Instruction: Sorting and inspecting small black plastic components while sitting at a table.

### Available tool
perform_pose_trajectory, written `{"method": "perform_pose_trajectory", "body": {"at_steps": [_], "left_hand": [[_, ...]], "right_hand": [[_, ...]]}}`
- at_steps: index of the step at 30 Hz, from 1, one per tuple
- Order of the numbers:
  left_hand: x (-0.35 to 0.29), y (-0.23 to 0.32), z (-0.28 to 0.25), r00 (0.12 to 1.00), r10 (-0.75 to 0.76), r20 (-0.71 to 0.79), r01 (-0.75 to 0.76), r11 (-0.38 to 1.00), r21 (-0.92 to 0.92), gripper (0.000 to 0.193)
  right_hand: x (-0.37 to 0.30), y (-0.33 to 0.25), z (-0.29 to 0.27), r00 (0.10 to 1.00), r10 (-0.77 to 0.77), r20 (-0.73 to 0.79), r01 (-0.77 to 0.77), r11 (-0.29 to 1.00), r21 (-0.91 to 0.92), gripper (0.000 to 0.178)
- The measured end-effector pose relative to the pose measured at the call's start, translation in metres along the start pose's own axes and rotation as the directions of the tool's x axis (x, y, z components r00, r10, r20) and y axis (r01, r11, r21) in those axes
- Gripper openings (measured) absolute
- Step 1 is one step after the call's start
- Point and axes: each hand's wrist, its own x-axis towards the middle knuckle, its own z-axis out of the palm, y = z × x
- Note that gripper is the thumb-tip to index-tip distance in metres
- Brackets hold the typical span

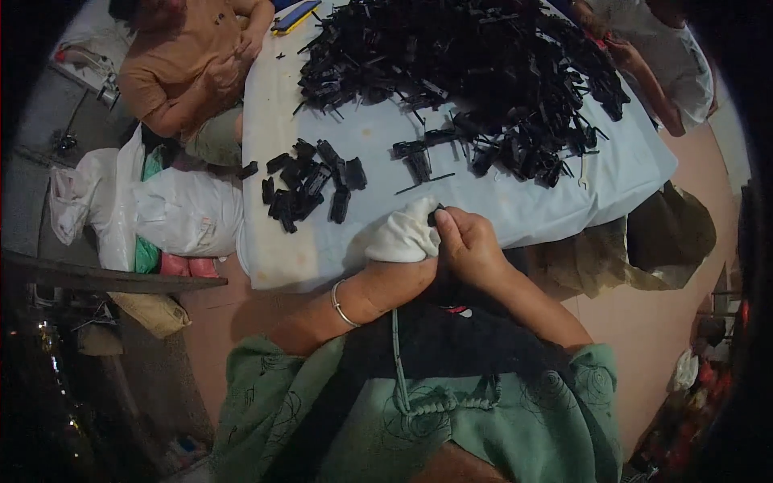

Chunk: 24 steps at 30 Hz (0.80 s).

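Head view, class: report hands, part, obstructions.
Left hand white-covered, grip unclear. Right hand pinching small black part. Black heap beyond, clear of hands.

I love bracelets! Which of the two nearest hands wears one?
The left hand: it wears a silvery bracelet, while the right hand has none.

On the table [523,197], a big pile [451,56] lies behind; a small pile [312,181] lies nearer, to its left. Before them, one part [436,214] is between left hand [403,241] and right hand [473,248]. Bags [181,211] are left of the table, a sack [670,235] right.
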Motion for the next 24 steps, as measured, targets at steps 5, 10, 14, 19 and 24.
{"method": "perform_pose_trajectory", "body": {"at_steps": [5,10,14,19,24], "left_hand": [[0.005,0.008,-0.016,0.981,-0.166,0.096,0.191,0.891,-0.412,0.032],[0.005,-0.001,-0.012,0.889,-0.419,0.182,0.387,0.480,-0.787,0.032],[0.006,-0.013,-0.014,0.938,-0.281,0.202,0.343,0.682,-0.645,0.033],[0.004,0.001,-0.024,0.850,-0.221,0.477,0.511,0.562,-0.651,0.035],[0.004,-0.002,-0.021,0.864,-0.163,0.476,0.467,0.612,-0.639,0.034]], "right_hand": [[0.000,-0.002,-0.022,0.997,-0.071,0.013,0.068,0.988,0.138,0.022],[0.002,-0.009,-0.035,0.958,-0.091,0.273,0.149,0.968,-0.201,0.014],[0.004,-0.010,-0.039,0.952,-0.242,0.189,0.269,0.954,-0.130,0.013],[0.003,-0.022,-0.037,0.970,-0.199,0.141,0.195,0.980,0.040,0.010],[-0.003,-0.012,-0.028,0.990,-0.014,0.142,-0.024,0.965,0.260,0.018]]}}
